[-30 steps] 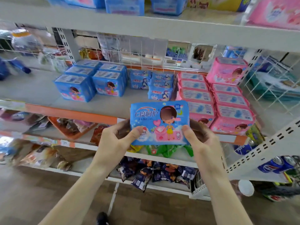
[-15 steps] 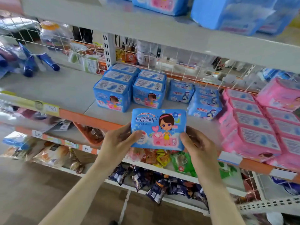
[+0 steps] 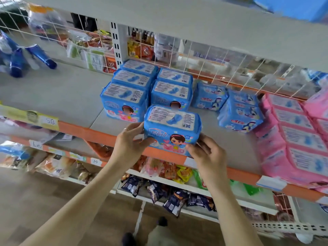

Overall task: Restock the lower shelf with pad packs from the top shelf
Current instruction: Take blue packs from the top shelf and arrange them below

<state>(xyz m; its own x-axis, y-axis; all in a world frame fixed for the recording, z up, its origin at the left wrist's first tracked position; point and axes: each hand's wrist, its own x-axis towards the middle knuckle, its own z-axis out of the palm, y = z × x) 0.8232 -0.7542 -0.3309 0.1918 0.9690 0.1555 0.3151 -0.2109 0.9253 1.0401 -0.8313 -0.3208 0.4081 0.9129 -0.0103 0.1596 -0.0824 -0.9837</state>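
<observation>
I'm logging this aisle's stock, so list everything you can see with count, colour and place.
held pad pack: one, blue, at the shelf's front edge, between both hands
blue pad packs: five, blue, two rows behind the held one
small blue packs: several, count unclear, right of those rows
pink pad packs: many, pink, shelf's right end
dark blue tubes: several, shelf's left end
shelf: one, grey with orange edge
wire mesh: white, behind the shelf
snack packets: many, mixed colours, shelves below
left hand: grips the held pack's left side
right hand: grips its lower right corner
</observation>
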